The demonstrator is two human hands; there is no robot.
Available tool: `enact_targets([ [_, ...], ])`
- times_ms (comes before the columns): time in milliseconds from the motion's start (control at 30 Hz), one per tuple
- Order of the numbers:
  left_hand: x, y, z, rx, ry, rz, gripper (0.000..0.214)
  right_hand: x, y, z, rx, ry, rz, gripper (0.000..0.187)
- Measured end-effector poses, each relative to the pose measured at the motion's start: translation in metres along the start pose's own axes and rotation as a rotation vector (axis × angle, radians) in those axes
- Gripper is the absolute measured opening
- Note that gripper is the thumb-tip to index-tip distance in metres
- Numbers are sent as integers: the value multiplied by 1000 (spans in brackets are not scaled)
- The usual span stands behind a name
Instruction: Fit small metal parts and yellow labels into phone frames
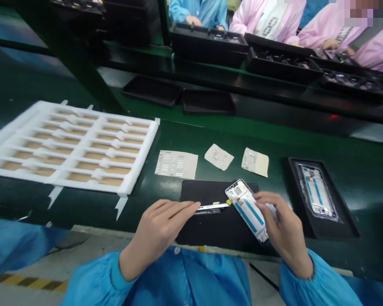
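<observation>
My left hand (pixel 166 223) is closed, thumb and fingers pinching one end of a thin silvery phone part (pixel 212 208), seen nearly edge-on above the black work mat (pixel 207 233). Small yellow tabs show along its upper side. My right hand (pixel 282 227) grips the right edge of an opened phone housing (pixel 242 204), tilted with its inside facing up. White and blue strips run along its inside. The phone part's far end reaches close to the housing; whether they touch I cannot tell. My right fingers and thumb hide part of the housing's edge.
Left stands a white foam tray (pixel 127 187) with slots. Behind the mat lie several sticker sheets (pixel 188 165). Another opened phone (pixel 319 191) sits in a black tray (pixel 341 225) at right. Black bins (pixel 207 46) and co-workers in blue and pink sleeves are across the bench.
</observation>
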State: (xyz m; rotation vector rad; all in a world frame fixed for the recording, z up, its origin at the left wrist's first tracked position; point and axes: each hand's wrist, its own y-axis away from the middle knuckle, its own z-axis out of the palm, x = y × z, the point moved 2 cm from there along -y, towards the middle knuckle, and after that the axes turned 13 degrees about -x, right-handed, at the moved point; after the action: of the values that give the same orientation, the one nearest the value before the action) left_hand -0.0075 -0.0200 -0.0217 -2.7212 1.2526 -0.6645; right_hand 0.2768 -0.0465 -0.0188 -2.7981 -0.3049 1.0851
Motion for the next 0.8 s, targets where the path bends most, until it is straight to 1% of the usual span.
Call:
enact_targets([
  [67,-1,1,2,27,71,9,31,-30,0,7,-10,-89,-129,19],
  [133,-2,2,4,62,124,27,29,-53,-2,15,-3,-189,-240,27],
  [233,0,3,6,97,146,35,27,-71,-9,26,25,-297,-294,32],
  [300,0,4,6,86,148,34,27,-76,-15,30,26,-325,-286,35],
  [367,1,6,6,85,154,32,25,-78,-19,33,-19,-292,-283,35],
  [467,1,8,5,125,167,11,21,-80,-21,36,-130,-127,-294,29],
  [567,0,9,6,149,189,-7,19,-81,-22,37,-177,40,-321,22],
  [667,0,10,7,161,211,1,18,-83,-23,38,-205,122,-351,20],
  [800,0,11,9,162,226,8,18,-87,-27,41,-341,166,-346,16],
])
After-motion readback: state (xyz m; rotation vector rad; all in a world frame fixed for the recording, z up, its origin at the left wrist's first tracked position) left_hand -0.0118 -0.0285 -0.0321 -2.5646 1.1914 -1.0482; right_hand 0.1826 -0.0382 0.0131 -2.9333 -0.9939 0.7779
